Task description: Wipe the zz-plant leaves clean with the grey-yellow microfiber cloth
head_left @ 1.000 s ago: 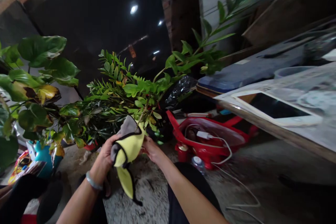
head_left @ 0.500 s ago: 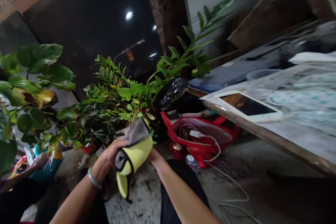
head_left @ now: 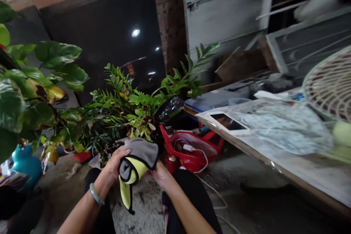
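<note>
Between my two hands is a bunched grey and yellow cloth (head_left: pixel 141 153) with black edging, held above the floor in front of my knees. My left hand (head_left: pixel 116 161) grips its left side, thumb on top; a pale bangle circles that wrist. At the cloth's right side, my right hand (head_left: pixel 160 175) is closed on it, its fingertips partly hidden behind the fabric. One yellow corner hangs down below my left hand. Just beyond the cloth stand leafy green potted plants (head_left: pixel 128 109).
To the right, a red bag (head_left: pixel 192 150) with a white cable stands on the floor. A table (head_left: pixel 263 157) bears a white-framed tablet (head_left: pixel 229 122), patterned fabric (head_left: pixel 287 128) and a woven basket (head_left: pixel 329 84). Large leaves (head_left: pixel 57 55) and a blue object (head_left: pixel 26 164) are at left.
The view has turned right and levelled, bringing the basket into sight. The cloth's grey side has folded over more of the yellow. A person's arm at far left has left the view.
</note>
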`<state>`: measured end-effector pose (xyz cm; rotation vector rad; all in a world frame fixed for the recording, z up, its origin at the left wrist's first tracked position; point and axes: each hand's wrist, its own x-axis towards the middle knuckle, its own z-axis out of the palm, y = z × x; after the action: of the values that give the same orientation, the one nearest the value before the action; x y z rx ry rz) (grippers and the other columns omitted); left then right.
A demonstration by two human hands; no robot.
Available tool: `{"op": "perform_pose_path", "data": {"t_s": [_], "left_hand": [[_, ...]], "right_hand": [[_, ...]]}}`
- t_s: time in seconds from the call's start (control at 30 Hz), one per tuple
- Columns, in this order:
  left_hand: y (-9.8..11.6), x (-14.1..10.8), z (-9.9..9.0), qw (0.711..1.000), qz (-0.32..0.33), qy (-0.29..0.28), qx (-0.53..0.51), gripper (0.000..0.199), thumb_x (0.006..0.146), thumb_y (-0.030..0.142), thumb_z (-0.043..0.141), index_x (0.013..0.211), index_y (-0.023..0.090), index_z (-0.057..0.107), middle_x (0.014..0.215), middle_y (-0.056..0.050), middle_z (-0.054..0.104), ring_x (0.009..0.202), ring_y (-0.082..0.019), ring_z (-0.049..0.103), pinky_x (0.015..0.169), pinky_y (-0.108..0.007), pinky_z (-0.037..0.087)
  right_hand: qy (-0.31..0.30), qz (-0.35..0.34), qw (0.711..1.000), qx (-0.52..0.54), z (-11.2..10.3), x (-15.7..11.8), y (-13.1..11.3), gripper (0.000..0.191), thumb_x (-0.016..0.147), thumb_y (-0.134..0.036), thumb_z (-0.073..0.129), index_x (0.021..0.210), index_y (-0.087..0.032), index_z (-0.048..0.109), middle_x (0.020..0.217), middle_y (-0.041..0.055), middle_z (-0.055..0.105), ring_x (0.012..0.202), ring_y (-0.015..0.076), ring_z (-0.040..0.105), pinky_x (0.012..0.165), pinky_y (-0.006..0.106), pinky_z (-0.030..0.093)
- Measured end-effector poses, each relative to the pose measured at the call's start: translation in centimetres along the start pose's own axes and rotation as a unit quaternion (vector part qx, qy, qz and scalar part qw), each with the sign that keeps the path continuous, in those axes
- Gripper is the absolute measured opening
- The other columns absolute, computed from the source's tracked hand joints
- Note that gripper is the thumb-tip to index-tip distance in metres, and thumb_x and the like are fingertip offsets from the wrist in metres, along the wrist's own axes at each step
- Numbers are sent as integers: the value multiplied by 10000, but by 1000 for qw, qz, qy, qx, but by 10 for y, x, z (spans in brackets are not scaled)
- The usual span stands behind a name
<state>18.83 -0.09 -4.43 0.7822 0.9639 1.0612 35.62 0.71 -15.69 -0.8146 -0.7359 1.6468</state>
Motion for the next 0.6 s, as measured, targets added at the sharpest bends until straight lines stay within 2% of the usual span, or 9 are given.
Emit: {"op": "perform_pose_path", "data": {"t_s": [0.1,0.2,0.33,0.4,0.5,0.57,0.6], "left_hand": [[0,-16,-1,998,68,4,-20,515,599,212,877,1092,198,727,889,-40,765,775,-233,685,767,-337,526],[-6,-31,0,992,124,0,-10,652,575,200,872,1196,233,677,963,-26,749,815,-223,662,761,-309,503],[-23,-42,4,976,209,59,-13,561,549,156,839,1072,236,650,922,14,685,844,-199,615,753,-261,458],[-29,-44,5,970,225,84,-44,513,551,162,815,1011,244,601,875,31,651,798,-182,589,717,-253,441],[-35,-47,6,973,206,75,-75,497,546,183,794,964,258,535,812,53,602,721,-160,553,648,-243,415],[-40,-51,7,980,178,53,-71,484,534,188,785,930,258,514,742,69,558,663,-145,522,596,-233,389],[-43,-53,6,983,166,42,-67,474,532,193,779,915,256,507,710,74,538,636,-138,505,573,-230,376]], "right_hand": [[3,31,998,54,5,-28,1,460,632,-656,767,796,-240,659,725,65,729,781,284,726,670,384,570],[15,-3,997,72,17,-56,-2,520,683,-686,750,956,-249,681,1008,103,767,972,301,708,750,400,573],[88,-7,995,-45,38,-86,-3,617,668,-662,809,1153,-315,652,1338,88,677,1215,329,613,715,352,569],[121,32,990,-72,44,-96,-1,668,623,-690,828,1154,-325,652,1331,97,672,1250,348,590,665,342,567],[75,92,993,-5,53,-103,1,688,611,-785,768,1059,-270,683,1155,135,722,1175,379,633,661,432,585],[39,65,996,41,59,-102,3,645,634,-753,779,1025,-246,699,1079,126,745,1089,358,674,711,462,588],[44,35,997,53,62,-101,4,610,634,-713,808,1003,-239,704,1046,116,756,1040,343,690,728,457,587]]}}
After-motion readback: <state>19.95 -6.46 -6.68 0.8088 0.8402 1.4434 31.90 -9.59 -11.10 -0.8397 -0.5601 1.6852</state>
